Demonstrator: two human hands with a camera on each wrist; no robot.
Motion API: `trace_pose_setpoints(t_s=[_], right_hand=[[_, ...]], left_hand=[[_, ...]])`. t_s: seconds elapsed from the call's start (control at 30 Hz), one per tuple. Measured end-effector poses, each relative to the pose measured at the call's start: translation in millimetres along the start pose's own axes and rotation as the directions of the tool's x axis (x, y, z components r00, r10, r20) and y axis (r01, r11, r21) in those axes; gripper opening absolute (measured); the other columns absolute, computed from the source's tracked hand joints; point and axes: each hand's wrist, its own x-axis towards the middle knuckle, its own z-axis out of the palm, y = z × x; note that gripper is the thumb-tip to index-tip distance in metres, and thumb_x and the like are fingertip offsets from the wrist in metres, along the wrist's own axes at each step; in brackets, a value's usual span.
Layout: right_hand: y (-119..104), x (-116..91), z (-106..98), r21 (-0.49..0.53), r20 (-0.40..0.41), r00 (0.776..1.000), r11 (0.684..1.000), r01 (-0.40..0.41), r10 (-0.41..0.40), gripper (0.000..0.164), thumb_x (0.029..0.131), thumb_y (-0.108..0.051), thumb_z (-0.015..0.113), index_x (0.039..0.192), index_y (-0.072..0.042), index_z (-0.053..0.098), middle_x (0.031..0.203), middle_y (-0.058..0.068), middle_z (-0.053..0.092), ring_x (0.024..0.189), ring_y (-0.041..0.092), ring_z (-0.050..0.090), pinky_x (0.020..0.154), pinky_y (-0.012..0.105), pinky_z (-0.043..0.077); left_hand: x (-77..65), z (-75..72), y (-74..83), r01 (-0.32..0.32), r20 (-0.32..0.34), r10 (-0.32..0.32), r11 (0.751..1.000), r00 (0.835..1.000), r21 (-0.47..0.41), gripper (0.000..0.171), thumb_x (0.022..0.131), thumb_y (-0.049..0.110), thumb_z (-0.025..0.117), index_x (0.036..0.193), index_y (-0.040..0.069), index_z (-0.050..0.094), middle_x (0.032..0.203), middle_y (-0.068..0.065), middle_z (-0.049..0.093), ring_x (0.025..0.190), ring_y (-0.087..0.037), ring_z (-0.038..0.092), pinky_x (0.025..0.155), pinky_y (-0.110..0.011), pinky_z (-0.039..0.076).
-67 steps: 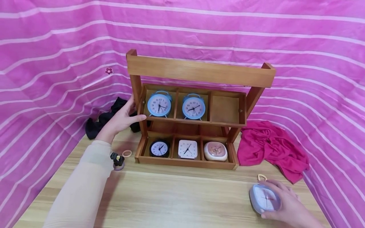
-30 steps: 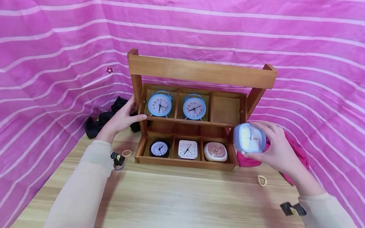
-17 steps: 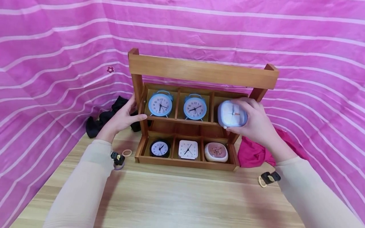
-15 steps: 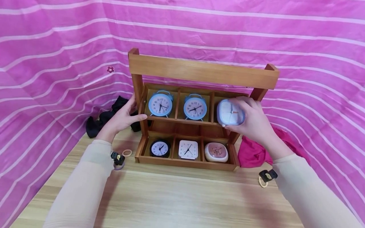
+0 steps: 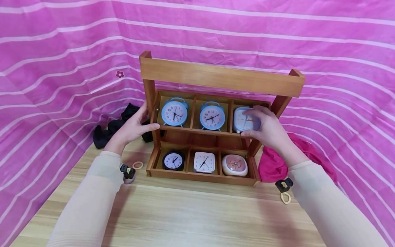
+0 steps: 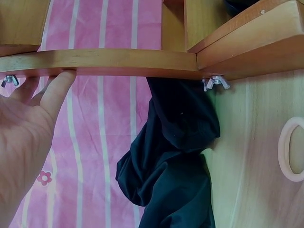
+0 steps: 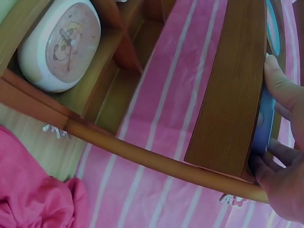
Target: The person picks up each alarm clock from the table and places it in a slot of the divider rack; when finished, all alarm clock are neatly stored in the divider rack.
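My right hand (image 5: 266, 127) holds a rounded-square pale blue alarm clock (image 5: 241, 120) in the upper right compartment of a wooden two-tier rack (image 5: 216, 76). Its thumb is at the lower front edge, and its fingers cover the clock's right side. In the right wrist view, only the clock's blue side (image 7: 263, 124) shows behind the tray wall. My left hand (image 5: 132, 128) rests on the rack's left side, thumb stretched towards the upper tray's front edge. The left wrist view shows its extended fingers (image 6: 59, 90) against the side post (image 6: 118, 61).
Two round blue alarm clocks (image 5: 174, 112) fill the other upper compartments. Below sit a black round clock (image 5: 173, 160), a white square clock (image 5: 204, 162) and a pink-and-white clock (image 5: 235, 165). Black cloth (image 5: 108, 135) lies left, magenta cloth (image 5: 273, 166) right, a hair tie (image 5: 285, 198) in front.
My right hand has lifted the pale blue clock from the table at the right and brought it up and left into the upper right compartment. My left hand stays at the rack's side.
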Motion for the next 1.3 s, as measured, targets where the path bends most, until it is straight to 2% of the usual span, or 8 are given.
trace_pose_setpoints(t_s=[0.27, 0.6, 0.67, 0.8, 0.9, 1.03, 1.13, 1.3], right_hand=[[0.8, -3.0, 1.4, 0.011, -0.034, 0.998, 0.999, 0.049, -0.049, 0.044, 0.086, -0.023, 0.088, 0.122, -0.003, 0.071, 0.149, 0.030, 0.047, 0.142, 0.046, 0.041, 0.114, 0.061, 0.038], [2.8, -2.5, 9.4, 0.015, -0.094, 0.995, 0.999, 0.040, -0.039, 0.042, 0.087, -0.022, 0.087, 0.123, -0.006, 0.072, 0.154, 0.029, 0.043, 0.143, 0.050, 0.038, 0.114, 0.065, 0.036], [4.5, -8.4, 13.8, 0.011, -0.148, 0.985, 0.996, 0.086, -0.084, 0.042, 0.087, -0.021, 0.087, 0.124, -0.007, 0.072, 0.154, 0.029, 0.043, 0.141, 0.053, 0.038, 0.114, 0.067, 0.034], [1.5, -34.3, 26.1, -0.004, -0.263, 0.947, 0.982, 0.189, -0.183, 0.047, 0.084, -0.019, 0.090, 0.126, -0.009, 0.072, 0.151, 0.024, 0.048, 0.133, 0.052, 0.041, 0.105, 0.067, 0.036], [-3.9, -62.4, 35.8, -0.008, -0.277, 0.938, 0.976, 0.217, -0.210, 0.052, 0.081, -0.019, 0.092, 0.128, -0.012, 0.072, 0.150, 0.019, 0.051, 0.129, 0.048, 0.043, 0.097, 0.063, 0.040], [-2.9, -102.1, 47.9, 0.028, -0.224, 0.960, 0.983, 0.180, -0.170, 0.056, 0.078, -0.019, 0.093, 0.130, -0.014, 0.071, 0.150, 0.015, 0.053, 0.128, 0.043, 0.043, 0.094, 0.060, 0.041], [3.1, -130.7, 56.5, 0.067, -0.168, 0.981, 0.991, 0.114, -0.101, 0.059, 0.080, -0.020, 0.092, 0.134, -0.014, 0.069, 0.149, 0.013, 0.054, 0.131, 0.040, 0.043, 0.096, 0.061, 0.042], [11.7, -168.1, 70.0, 0.103, -0.105, 0.994, 0.994, 0.046, -0.035, 0.062, 0.081, -0.022, 0.091, 0.137, -0.012, 0.066, 0.146, 0.016, 0.056, 0.130, 0.038, 0.045, 0.098, 0.063, 0.039]], left_hand=[[0.4, 1.0, 0.2, 0.004, 0.005, -0.004, 1.000, 1.000, -0.001, 0.104, 0.098, 0.008, 0.073, 0.166, 0.046, 0.005, 0.174, -0.001, 0.016, 0.157, -0.034, 0.020, 0.125, -0.060, 0.017], [5.5, 1.5, -2.1, 0.017, -0.013, -0.016, 0.999, 1.000, 0.031, 0.103, 0.099, 0.010, 0.073, 0.166, 0.048, 0.005, 0.174, 0.000, 0.016, 0.157, -0.035, 0.020, 0.126, -0.061, 0.014], [5.5, 3.0, -3.5, 0.014, -0.012, -0.014, 0.999, 1.000, 0.033, 0.103, 0.099, 0.010, 0.072, 0.166, 0.048, 0.003, 0.174, 0.000, 0.014, 0.157, -0.035, 0.020, 0.126, -0.060, 0.014], [0.6, 5.8, -5.0, -0.005, -0.005, 0.006, 0.998, 1.000, 0.065, 0.101, 0.101, 0.012, 0.070, 0.166, 0.046, 0.001, 0.175, -0.002, 0.012, 0.157, -0.035, 0.020, 0.126, -0.059, 0.016], [-9.2, 6.5, -4.0, -0.003, 0.006, 0.003, 0.994, 1.000, 0.108, 0.099, 0.103, 0.016, 0.069, 0.166, 0.046, -0.001, 0.175, -0.004, 0.011, 0.156, -0.038, 0.021, 0.123, -0.062, 0.023], [-31.6, 7.8, -3.1, 0.031, -0.003, -0.031, 0.988, 1.000, 0.152, 0.103, 0.102, 0.020, 0.070, 0.165, 0.046, -0.007, 0.174, -0.011, 0.010, 0.156, -0.043, 0.020, 0.115, -0.070, 0.030], [-52.6, 11.9, -4.4, 0.051, -0.039, -0.044, 0.980, 0.998, 0.194, 0.106, 0.101, 0.022, 0.072, 0.167, 0.038, -0.010, 0.174, -0.016, 0.011, 0.155, -0.047, 0.018, 0.112, -0.072, 0.031], [-87.8, 27.1, -5.7, 0.104, -0.055, -0.092, 0.944, 0.994, 0.314, 0.107, 0.100, 0.033, 0.073, 0.168, 0.032, -0.010, 0.175, -0.014, 0.007, 0.154, -0.048, 0.020, 0.113, -0.071, 0.032]])
